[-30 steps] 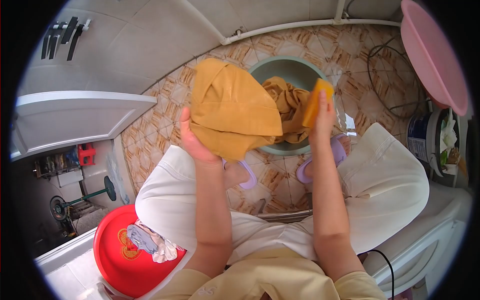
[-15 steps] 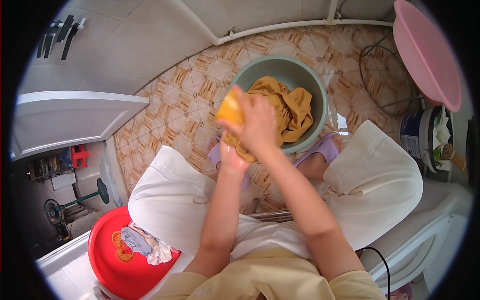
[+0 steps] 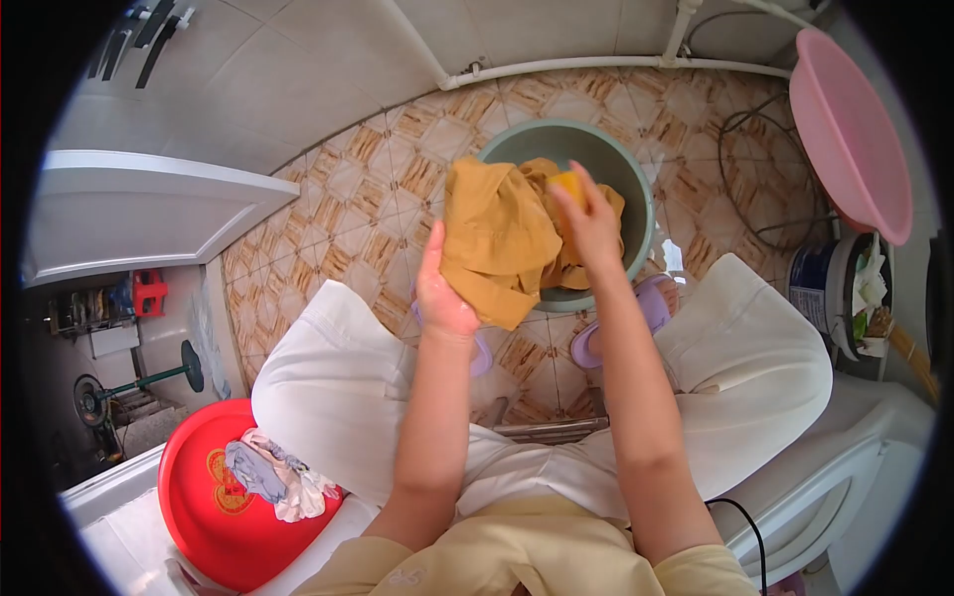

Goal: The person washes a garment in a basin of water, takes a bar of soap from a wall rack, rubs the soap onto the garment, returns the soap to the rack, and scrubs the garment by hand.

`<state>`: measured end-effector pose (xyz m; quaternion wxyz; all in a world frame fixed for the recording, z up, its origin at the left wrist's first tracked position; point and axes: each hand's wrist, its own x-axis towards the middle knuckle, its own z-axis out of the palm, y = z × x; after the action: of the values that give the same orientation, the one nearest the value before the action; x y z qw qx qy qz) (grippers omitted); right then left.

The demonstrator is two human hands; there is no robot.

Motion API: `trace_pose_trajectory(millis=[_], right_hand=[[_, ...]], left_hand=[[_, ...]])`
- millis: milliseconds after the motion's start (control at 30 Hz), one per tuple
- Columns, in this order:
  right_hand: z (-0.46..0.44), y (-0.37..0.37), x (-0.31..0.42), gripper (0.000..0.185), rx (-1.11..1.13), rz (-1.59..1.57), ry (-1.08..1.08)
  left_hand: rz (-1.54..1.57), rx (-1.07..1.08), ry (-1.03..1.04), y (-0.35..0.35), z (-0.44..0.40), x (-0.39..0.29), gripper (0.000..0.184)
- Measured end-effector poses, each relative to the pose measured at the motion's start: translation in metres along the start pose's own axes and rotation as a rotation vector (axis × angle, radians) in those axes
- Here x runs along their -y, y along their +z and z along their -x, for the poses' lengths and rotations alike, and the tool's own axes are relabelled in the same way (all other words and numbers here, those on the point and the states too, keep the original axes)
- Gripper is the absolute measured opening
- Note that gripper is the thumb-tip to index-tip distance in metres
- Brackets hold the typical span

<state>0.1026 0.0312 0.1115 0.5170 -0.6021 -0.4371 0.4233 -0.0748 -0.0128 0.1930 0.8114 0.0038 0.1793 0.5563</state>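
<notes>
While the left hand (image 3: pixel 447 303) supports a mustard cloth (image 3: pixel 497 223) over the left rim of the green basin (image 3: pixel 641 169), its thumb stands apart beside the fabric and its fingers are hidden underneath, so I cannot tell whether they grip. The right hand (image 3: pixel 599 233) is clamped on a yellow bar (image 3: pixel 568 184) above the basin, where more mustard fabric lies heaped; I cannot tell whether bar and cloth touch.

A dark blue label (image 3: pixel 810 280) on the container (image 3: pixel 842 298) at the right carries pale print too small to read. The red basin (image 3: pixel 189 497), lower left, bears a gold emblem (image 3: pixel 231 484) beside crumpled garments (image 3: pixel 278 475). A small mark (image 3: pixel 405 576) on the shirt (image 3: pixel 477 551) is also illegible.

Open tiled floor (image 3: pixel 348 219) spreads between the green basin and the white door (image 3: pixel 159 209); a narrower strip separates that basin from the looped hose (image 3: pixel 721 174). Along the far edge runs a white pipe (image 3: pixel 616 65). The pink basin (image 3: pixel 850 134) stands tilted at the right, and white-trousered knees (image 3: pixel 328 368) flank the forearms.
</notes>
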Motion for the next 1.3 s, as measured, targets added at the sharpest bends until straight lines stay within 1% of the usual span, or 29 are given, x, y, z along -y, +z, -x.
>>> trace_pose_trajectory(millis=[33,100,133,167,233,267,333,367,400,433,500,533,567,600,633,700,733,767,833,867,933,967,1033,1067,1100,1133,1167,1233,1300], right_hand=[[0.002,-0.008,0.015,0.053,-0.004,0.003,-0.005],[0.018,-0.027,0.044,0.053,-0.035,-0.634,0.429],[0.023,-0.029,0.047,0.050,-0.022,-0.801,0.478],[0.026,-0.029,0.050,0.050,-0.020,-0.800,0.479],[0.030,-0.020,0.060,0.049,-0.143,-0.903,0.315],[0.033,-0.015,0.067,0.049,-0.142,-0.907,0.324],[0.038,-0.006,0.088,0.053,-0.196,-0.209,-0.206],[0.045,-0.002,0.103,0.063,-0.196,0.075,-0.356],[0.048,0.010,0.102,0.065,-0.181,0.239,-0.540],[0.052,0.019,0.108,0.065,-0.190,0.241,-0.541],[0.062,0.030,0.116,0.064,-0.051,0.492,-0.575],[0.056,0.030,0.110,0.064,-0.057,0.493,-0.572],[0.044,0.028,0.097,0.061,-0.081,0.415,-0.389],[0.040,0.027,0.093,0.058,-0.096,0.335,-0.202],[0.045,0.027,0.090,0.058,-0.085,0.335,-0.193],[0.049,0.025,0.093,0.062,-0.129,0.524,-0.287],[0.059,0.032,0.095,0.061,-0.132,0.538,-0.436],[0.067,0.034,0.100,0.061,-0.132,0.538,-0.437],[0.073,0.033,0.124,0.058,-0.034,0.485,-0.564],[0.065,0.033,0.116,0.058,-0.035,0.485,-0.563],[0.039,0.028,0.093,0.059,-0.119,0.536,-0.370],[0.034,0.022,0.089,0.059,-0.116,0.536,-0.374],[0.027,0.013,0.088,0.059,-0.139,0.308,-0.103],[0.038,0.015,0.091,0.059,-0.158,0.482,-0.246],[0.050,0.020,0.100,0.059,-0.159,0.485,-0.247],[0.063,0.026,0.109,0.059,-0.102,0.517,-0.358],[0.068,0.029,0.114,0.059,-0.045,0.546,-0.469],[0.057,0.028,0.101,0.060,-0.036,0.509,-0.474],[0.039,0.016,0.079,0.063,-0.066,0.551,-0.304]], left_hand=[[0.002,0.007,-0.003,0.007,-0.001,-0.004,0.054],[-0.097,-0.023,0.047,0.018,0.002,-0.009,0.050],[-0.092,-0.026,0.049,0.020,0.005,-0.010,0.050],[-0.149,0.009,0.051,0.022,0.006,-0.012,0.050],[-0.209,0.044,0.053,0.025,0.006,-0.015,0.050],[-0.249,0.058,0.056,0.025,0.007,-0.016,0.051],[-0.293,0.066,0.055,0.023,0.005,-0.016,0.052],[-0.180,0.145,0.002,0.019,-0.003,-0.012,0.052],[-0.063,0.222,-0.052,0.015,-0.009,-0.007,0.051],[-0.065,0.227,-0.061,0.010,-0.012,0.002,0.051],[-0.090,0.194,0.091,0.006,-0.009,0.018,0.051],[-0.161,0.065,0.055,0.010,-0.008,0.018,0.051],[-0.162,0.067,0.052,0.015,-0.008,0.020,0.051],[-0.195,-0.047,0.038,0.023,-0.006,0.023,0.051],[-0.225,-0.170,0.026,0.026,-0.001,0.027,0.052],[-0.220,-0.177,0.051,0.018,-0.007,0.030,0.052],[-0.217,-0.182,0.070,0.012,-0.011,0.030,0.052],[-0.217,-0.181,0.071,0.000,-0.012,0.029,0.052],[-0.169,0.248,0.134,-0.004,-0.012,0.029,0.055],[-0.229,-0.106,0.113,-0.004,-0.010,0.030,0.055],[-0.187,-0.117,0.072,0.014,-0.002,0.025,0.053],[-0.143,-0.121,0.034,0.021,0.000,0.024,0.051],[-0.127,-0.082,0.024,0.024,-0.002,0.026,0.050],[-0.035,-0.016,0.008,0.017,-0.008,0.027,0.050],[0.058,0.048,-0.008,0.010,-0.012,0.029,0.049],[0.061,0.047,-0.008,0.003,-0.013,0.031,0.049],[-0.045,-0.022,0.049,-0.004,-0.014,0.033,0.051],[-0.156,-0.097,0.102,0.005,-0.011,0.031,0.052],[-0.171,-0.322,0.082,0.031,-0.002,0.020,0.048]])
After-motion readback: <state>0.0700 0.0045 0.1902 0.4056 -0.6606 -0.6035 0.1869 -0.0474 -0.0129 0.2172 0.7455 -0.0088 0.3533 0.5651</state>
